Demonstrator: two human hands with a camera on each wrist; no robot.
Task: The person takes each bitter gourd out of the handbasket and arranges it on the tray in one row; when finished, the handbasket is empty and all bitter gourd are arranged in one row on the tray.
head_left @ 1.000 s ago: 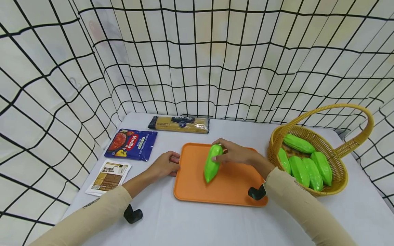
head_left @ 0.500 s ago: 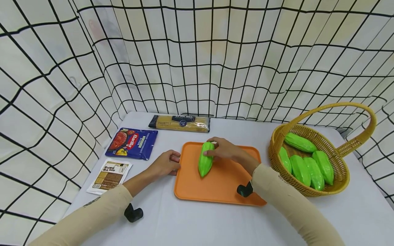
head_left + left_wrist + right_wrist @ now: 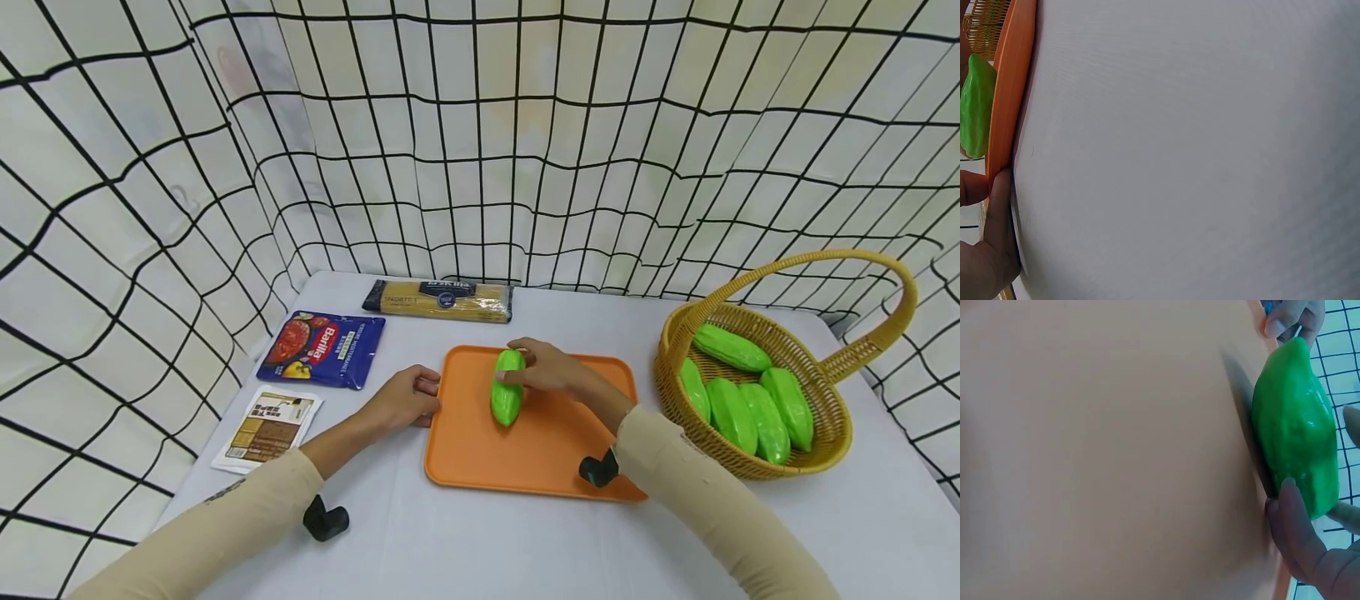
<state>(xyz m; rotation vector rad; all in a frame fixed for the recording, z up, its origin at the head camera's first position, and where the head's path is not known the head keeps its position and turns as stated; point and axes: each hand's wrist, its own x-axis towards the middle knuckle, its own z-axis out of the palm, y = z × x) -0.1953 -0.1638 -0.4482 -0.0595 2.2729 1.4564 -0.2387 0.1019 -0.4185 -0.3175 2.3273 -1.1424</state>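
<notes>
A glossy green bitter melon (image 3: 507,400) with a pointed end is over the upper middle of the orange tray (image 3: 480,462). My right hand (image 3: 547,367) grips its far end, thumb on the near side; in the right wrist view, fingers (image 3: 1300,534) press against the bitter melon (image 3: 1294,425). A shadow falls beside it on the tray, and whether it touches the surface I cannot tell. At the tray's left rim, my left hand (image 3: 405,398) pinches the edge; the left wrist view shows finger and thumb on either side of the tray rim (image 3: 1007,106).
To the right stands a wicker basket (image 3: 836,442) with a tall handle, holding several green bitter melons (image 3: 731,415). A spaghetti pack (image 3: 442,302) lies behind the tray. On the left are a blue Barilla pouch (image 3: 322,350) and a white-brown packet (image 3: 266,427). Black netting surrounds the table.
The right hand has carried the bitter melon left and slightly back, turned it nearly straight, then shifted it a little right. The left hand stays at the tray's rim.
</notes>
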